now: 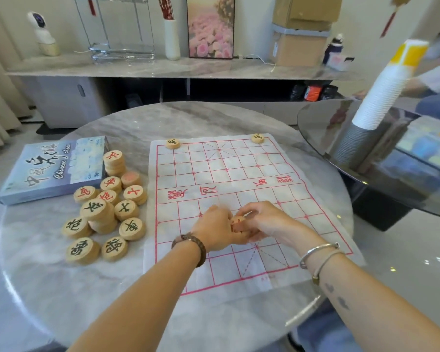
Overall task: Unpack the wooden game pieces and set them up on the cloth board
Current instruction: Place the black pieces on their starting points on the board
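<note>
Partly hidden piece (238, 220), left hand (214, 228), right hand (268, 222)

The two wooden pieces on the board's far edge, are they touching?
Apart. The head view shows the left piece and right piece at opposite far corners, bare cloth board between.

View: head, single.
Mount: worn on the person's head, above the near edge of the table (61, 288).
Facing: forward and down, toward 12 o'clock.
Range: close; forearms enter from 6 o'clock, left hand (214, 229) and right hand (269, 224) meet just below centre.
Field: wide-angle, edges bowed; board (239, 174) mid-frame, box (51, 171) at 9 o'clock, shelf (137, 67) at 12 o'clock, glass table (320, 128) at 3 o'clock.
</note>
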The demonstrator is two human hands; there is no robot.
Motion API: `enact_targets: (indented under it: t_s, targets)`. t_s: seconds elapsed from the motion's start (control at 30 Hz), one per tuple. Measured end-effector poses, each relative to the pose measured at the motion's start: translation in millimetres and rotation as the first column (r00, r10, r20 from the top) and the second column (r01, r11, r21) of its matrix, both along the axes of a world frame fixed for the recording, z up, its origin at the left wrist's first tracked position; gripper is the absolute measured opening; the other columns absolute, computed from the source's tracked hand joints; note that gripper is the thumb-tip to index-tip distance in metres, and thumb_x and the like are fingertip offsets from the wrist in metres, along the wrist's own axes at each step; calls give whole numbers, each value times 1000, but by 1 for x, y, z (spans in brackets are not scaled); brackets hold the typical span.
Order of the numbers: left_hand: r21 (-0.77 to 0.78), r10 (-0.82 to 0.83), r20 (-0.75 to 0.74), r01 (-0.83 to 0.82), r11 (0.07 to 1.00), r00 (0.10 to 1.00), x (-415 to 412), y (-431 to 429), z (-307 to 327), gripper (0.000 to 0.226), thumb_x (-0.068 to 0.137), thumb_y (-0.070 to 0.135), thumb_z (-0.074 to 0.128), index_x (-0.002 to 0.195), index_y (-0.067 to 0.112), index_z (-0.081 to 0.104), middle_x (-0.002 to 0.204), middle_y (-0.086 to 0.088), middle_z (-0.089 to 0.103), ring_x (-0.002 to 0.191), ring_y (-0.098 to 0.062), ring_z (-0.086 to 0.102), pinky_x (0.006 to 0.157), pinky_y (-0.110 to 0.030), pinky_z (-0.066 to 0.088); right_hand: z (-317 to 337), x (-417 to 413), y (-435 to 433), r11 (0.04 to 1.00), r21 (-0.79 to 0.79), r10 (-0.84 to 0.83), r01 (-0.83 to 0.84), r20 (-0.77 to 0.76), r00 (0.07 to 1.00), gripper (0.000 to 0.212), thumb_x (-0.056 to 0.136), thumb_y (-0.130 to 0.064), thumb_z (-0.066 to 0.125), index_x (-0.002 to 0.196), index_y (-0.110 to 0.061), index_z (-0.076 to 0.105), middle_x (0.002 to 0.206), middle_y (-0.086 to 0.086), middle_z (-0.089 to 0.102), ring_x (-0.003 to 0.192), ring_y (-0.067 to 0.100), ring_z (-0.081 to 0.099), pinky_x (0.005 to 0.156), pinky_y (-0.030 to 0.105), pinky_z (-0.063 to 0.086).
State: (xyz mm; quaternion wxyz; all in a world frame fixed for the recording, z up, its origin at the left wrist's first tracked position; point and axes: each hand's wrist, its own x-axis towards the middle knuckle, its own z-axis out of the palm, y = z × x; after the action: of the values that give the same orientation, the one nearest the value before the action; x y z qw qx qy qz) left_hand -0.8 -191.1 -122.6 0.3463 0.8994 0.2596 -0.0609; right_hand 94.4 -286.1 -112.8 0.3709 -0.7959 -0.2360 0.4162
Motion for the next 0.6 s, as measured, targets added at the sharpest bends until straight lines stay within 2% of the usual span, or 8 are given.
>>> enact_targets:
  t_s: [0.03, 0.1, 0.17, 0.27, 0.37, 0.43, 0.6]
  targets:
    - [-6, -82, -90, 82, 997, 993, -2, -2, -1, 47, 78, 39, 71, 112, 13, 55, 106, -2, 52, 94, -16, 51, 70, -19, 41, -3, 1, -4, 997, -56, 45, -44, 26, 999, 18, 81, -3, 67, 98, -11, 64, 89, 9, 66, 75, 19, 63, 74, 29, 56]
    - [-3, -203, -226, 208, 978, 953, -4, -6, -7, 57, 80, 37, 70, 127, 13, 50, 117, -5, 56, 106, -20, 52, 82, -22, 43, -9, 1, -14, 976, -171, 151, -133, 95, 984, 19, 81, -4, 68, 100, -8, 67, 92, 8, 65, 82, 18, 62, 73, 26, 54]
    - [21, -237, -273, 252, 967, 932, -5, -9, -14, 69, 82, 35, 68, 139, 16, 36, 132, -6, 53, 119, -24, 51, 96, -31, 43, -12, 1, -23, 944, -261, 243, -200, 146, 959, 22, 81, -7, 68, 102, -7, 68, 92, 3, 64, 83, 14, 59, 63, 17, 47]
    - [120, -284, -333, 340, 933, 899, -5, -14, -20, 79, 83, 36, 66, 146, 22, 21, 139, -8, 47, 125, -27, 48, 102, -38, 42, -16, 2, -34, 903, -337, 334, -266, 164, 928, 21, 80, -8, 70, 101, -8, 69, 92, -2, 64, 88, 13, 58, 68, 16, 44]
    - [195, -310, -443, 428, 882, 841, -6, -15, -24, 85, 83, 42, 65, 148, 25, 13, 138, -7, 48, 126, -27, 46, 105, -41, 37, -17, 5, -41, 876, -389, 384, -285, 204, 901, 20, 83, -8, 67, 103, -8, 69, 82, -9, 59, 77, 5, 53, 63, 12, 41]
    - [176, -316, -465, 436, 883, 827, -7, -15, -26, 87, 82, 42, 66, 148, 25, 13, 136, -7, 49, 125, -28, 47, 104, -41, 38, -18, 7, -44, 869, -409, 389, -277, 219, 895, 20, 84, -6, 66, 104, -8, 69, 79, -10, 57, 77, 7, 53, 63, 13, 41]
    - [133, -336, -450, 435, 891, 827, -5, -9, -31, 89, 80, 42, 68, 148, 25, 13, 138, -8, 47, 125, -28, 47, 103, -40, 43, -16, 7, -41, 864, -414, 404, -287, 228, 886, 17, 84, -14, 67, 102, -13, 65, 85, -7, 59, 90, 14, 56, 83, 26, 47]
